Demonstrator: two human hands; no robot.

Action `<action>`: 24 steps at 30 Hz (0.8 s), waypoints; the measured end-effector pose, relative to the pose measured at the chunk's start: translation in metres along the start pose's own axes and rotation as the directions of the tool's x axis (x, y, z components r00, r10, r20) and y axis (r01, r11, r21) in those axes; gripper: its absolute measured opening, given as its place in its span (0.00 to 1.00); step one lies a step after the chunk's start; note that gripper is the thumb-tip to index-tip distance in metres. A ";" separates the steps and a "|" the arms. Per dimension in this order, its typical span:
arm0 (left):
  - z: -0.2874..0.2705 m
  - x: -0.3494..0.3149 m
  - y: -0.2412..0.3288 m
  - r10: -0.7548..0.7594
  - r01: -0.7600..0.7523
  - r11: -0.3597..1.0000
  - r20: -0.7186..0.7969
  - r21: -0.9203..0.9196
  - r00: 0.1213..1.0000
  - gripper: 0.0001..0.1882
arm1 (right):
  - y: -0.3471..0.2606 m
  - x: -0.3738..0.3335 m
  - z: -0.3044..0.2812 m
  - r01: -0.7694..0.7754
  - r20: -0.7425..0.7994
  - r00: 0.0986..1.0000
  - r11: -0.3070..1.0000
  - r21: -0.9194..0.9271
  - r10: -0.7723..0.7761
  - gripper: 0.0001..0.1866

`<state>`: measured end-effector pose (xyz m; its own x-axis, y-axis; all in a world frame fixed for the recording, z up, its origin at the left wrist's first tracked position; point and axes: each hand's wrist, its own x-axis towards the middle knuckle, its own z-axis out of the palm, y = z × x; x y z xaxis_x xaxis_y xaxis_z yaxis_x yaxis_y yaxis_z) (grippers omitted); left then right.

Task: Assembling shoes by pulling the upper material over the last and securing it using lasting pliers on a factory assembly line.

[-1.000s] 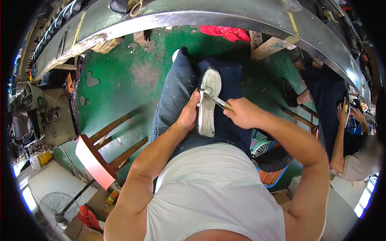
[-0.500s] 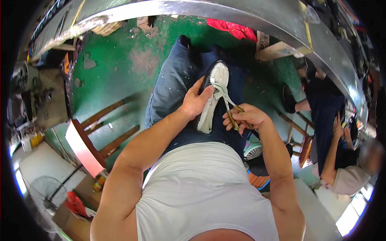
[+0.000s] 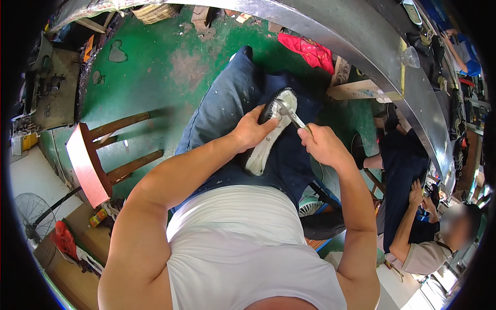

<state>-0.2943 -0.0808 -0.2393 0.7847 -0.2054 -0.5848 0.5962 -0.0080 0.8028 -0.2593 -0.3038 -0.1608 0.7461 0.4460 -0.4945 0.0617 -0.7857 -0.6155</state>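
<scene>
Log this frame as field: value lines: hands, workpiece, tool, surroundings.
left hand: gripping the shoe's left edge
right hand: holding metal pincers
workpiece: dark-sided shoe, white underside up, over dark blue trousers
tool position: head at underside's far half; exact contact unclear
floor: green, red cloth ahead
left: wooden stool, fan
right: co-worker

Head-worn fisheye, facing down, close above the lap (image 3: pixel 221 103)

An upside-down, white-bottomed shoe (image 3: pixel 266 147) is held on blue pants (image 3: pixel 219 98) by the left hand (image 3: pixel 252 130). Pliers (image 3: pixel 294 118) are gripped over the shoe by the right hand (image 3: pixel 324 146). A red cloth (image 3: pixel 310 50) is seen on the green floor (image 3: pixel 155 57).
</scene>
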 end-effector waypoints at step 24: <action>-0.019 0.005 0.001 -0.088 0.091 0.996 0.084 -0.022 0.993 0.38 | 0.028 -0.109 0.060 -0.068 0.103 0.990 0.970 -0.232 0.094 0.19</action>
<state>-0.2865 -0.0628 -0.2434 0.7119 -0.2854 -0.6417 0.6684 -0.0048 0.7438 -0.3788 -0.3485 -0.1612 0.6762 0.4119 -0.6108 0.1627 -0.8921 -0.4214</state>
